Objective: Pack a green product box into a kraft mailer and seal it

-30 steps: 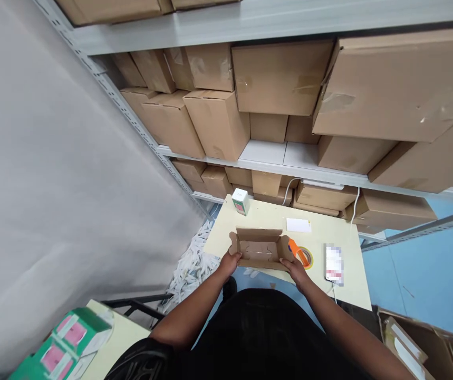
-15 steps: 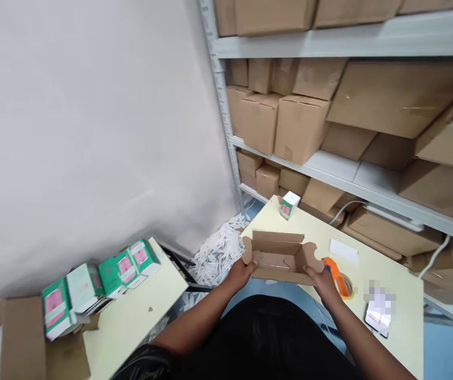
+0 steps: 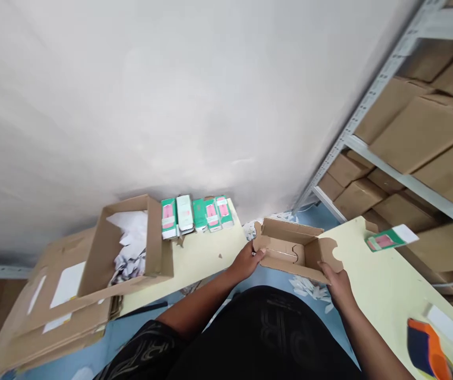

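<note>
I hold a small open cardboard box (image 3: 291, 251) in the air between two pale yellow tables. My left hand (image 3: 248, 259) grips its left end, fingers closed on the flap. My right hand (image 3: 335, 281) grips its right end from below. The box is empty inside, with its flaps standing up. A row of green and pink product cartons (image 3: 196, 213) lies on the left table (image 3: 198, 258), a short way left of the box.
A large open carton (image 3: 131, 248) with white paper scraps sits on the left table, flattened cardboard beside it. On the right table (image 3: 384, 285) lie one green carton (image 3: 386, 240) and an orange tape dispenser (image 3: 426, 351). Shelving with brown boxes (image 3: 420, 126) stands at right. Paper scraps litter the blue floor.
My view has swung left, from the shelves to the wall and left table. Both hands lifted the small box off the right table and carried it leftward.
</note>
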`<state>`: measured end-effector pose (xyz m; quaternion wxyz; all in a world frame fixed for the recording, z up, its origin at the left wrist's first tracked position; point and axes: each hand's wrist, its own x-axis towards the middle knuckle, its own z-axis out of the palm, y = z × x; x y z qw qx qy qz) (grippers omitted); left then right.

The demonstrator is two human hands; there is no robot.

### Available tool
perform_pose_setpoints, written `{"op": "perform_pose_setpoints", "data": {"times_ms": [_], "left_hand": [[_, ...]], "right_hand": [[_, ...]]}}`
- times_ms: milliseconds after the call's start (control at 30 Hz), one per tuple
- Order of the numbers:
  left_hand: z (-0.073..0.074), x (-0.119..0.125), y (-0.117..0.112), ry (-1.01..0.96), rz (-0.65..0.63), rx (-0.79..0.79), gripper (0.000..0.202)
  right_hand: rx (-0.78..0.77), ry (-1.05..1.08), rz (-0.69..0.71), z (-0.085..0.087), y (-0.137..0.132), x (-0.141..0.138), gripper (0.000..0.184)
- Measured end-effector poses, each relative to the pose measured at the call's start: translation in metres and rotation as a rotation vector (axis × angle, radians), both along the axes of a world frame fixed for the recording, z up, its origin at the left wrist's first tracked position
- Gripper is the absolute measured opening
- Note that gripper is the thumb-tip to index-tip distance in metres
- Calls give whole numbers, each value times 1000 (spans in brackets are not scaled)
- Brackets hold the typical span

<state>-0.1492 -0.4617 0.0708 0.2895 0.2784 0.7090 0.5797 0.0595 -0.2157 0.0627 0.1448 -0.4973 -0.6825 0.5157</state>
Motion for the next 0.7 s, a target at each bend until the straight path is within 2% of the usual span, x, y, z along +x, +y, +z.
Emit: {"op": "perform_pose_setpoints", "data": {"times_ms": [100, 167, 333, 400, 500, 600, 700], "left_hand": [[-6, -23, -45, 3, 79, 24, 56], [-10, -34, -70, -61, 93, 14, 60], [-14, -46, -119, -237, 168, 54, 69], [-11, -45, -134, -257, 289, 107, 72], [-3, -41, -157, -178, 584, 109, 62], [14, -38, -183, -8, 846, 2, 49], [37, -42, -217, 171, 967, -159, 40]], "right_hand": [[-2, 24, 108, -1, -24, -42, 48], [3, 18, 175, -4, -34, -63, 47], [5, 6, 329, -8, -41, -105, 48], [-13, -21, 386, -9, -41, -123, 49], [-28, -20, 479, -11, -44, -150, 49], [-67, 6, 617, -13, -54, -174, 49], [-88, 8, 720, -11, -70, -192, 49]]}}
